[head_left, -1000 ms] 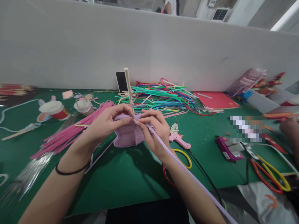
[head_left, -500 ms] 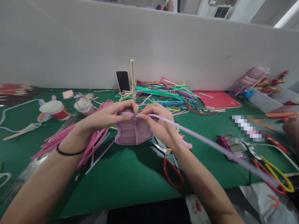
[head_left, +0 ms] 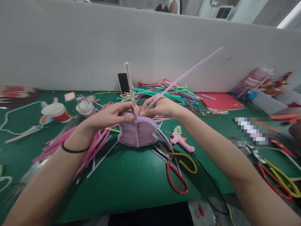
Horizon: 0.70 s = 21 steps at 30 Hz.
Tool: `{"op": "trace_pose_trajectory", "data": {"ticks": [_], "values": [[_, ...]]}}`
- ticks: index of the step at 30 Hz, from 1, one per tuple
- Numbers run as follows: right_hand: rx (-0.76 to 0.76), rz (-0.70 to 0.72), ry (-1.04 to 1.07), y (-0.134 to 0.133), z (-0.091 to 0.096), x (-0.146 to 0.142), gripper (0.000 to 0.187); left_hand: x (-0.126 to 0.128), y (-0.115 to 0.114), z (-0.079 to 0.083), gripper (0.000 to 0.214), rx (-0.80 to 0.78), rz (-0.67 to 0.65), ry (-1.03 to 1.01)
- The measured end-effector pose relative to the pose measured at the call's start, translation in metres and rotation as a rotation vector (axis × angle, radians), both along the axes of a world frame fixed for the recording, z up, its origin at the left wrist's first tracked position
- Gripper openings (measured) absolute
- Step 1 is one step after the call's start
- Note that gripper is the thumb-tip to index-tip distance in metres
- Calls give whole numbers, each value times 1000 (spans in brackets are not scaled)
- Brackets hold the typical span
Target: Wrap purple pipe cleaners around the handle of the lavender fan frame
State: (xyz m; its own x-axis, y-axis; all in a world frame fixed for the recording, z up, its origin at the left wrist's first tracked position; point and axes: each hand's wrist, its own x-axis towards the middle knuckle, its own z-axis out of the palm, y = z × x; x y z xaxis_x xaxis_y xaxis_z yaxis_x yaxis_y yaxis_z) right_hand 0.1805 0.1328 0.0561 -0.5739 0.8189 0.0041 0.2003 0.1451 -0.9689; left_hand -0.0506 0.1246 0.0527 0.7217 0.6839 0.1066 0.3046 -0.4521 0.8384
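Observation:
My left hand [head_left: 110, 115] pinches the top of a lilac woven piece [head_left: 138, 132] shaped like a butterfly, where a thin wooden stick [head_left: 130, 88] stands upright out of it. Right beside it, my right hand [head_left: 162, 107] is closed on a long lilac pipe cleaner [head_left: 188, 72] that slants up and to the right, away from the piece. The two hands' fingertips almost meet at the stick's base. The piece hangs just above the green table mat [head_left: 127, 185].
Pink pipe cleaners [head_left: 77, 141] lie under my left arm, and a multicoloured heap [head_left: 164, 92] lies behind. Red and yellow scissors [head_left: 177, 169] and a pink glue gun [head_left: 181, 139] lie near my right arm. A phone [head_left: 123, 83], cups [head_left: 56, 111], more scissors [head_left: 277, 179] and a white partition [head_left: 70, 47] are around.
The pipe cleaner's free end has swung from low on the right up into the air toward the partition. My right hand has turned over at the stick's base, and the lilac piece has shifted slightly.

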Motion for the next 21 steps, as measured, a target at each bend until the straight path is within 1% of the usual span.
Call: {"op": "trace_pose_trajectory", "data": {"ticks": [3,6,8,10,12,13,14,16,18,19,21], "values": [[-44,-40,112,-4,-15,-9,16,-5,7,-1,27,0,-58,-21],[-77,-146,224,-12,-28,-17,27,-10,15,-4,33,22,-40,-26],[-121,-213,276,-18,-33,-21,33,-11,16,-8,34,38,30,-38],[-160,-264,324,-25,-35,-23,35,-9,11,-12,34,78,172,-78],[-182,-299,367,-33,-36,-25,35,-6,-5,-15,42,134,396,-126],[-186,-309,378,-36,-37,-27,34,-4,-15,-16,44,135,493,-116],[-184,-317,381,-40,-37,-28,33,-2,-28,-15,43,102,546,-115],[-158,-320,366,-47,-38,-32,31,0,-54,-13,40,40,564,-79],[-77,-313,333,-52,-37,-37,26,2,-76,-11,42,34,607,-38],[-8,-316,301,-54,-37,-40,22,3,-85,-10,43,36,622,-31],[196,-331,196,-59,-35,-45,15,5,-96,-10,47,88,677,-7]]}}
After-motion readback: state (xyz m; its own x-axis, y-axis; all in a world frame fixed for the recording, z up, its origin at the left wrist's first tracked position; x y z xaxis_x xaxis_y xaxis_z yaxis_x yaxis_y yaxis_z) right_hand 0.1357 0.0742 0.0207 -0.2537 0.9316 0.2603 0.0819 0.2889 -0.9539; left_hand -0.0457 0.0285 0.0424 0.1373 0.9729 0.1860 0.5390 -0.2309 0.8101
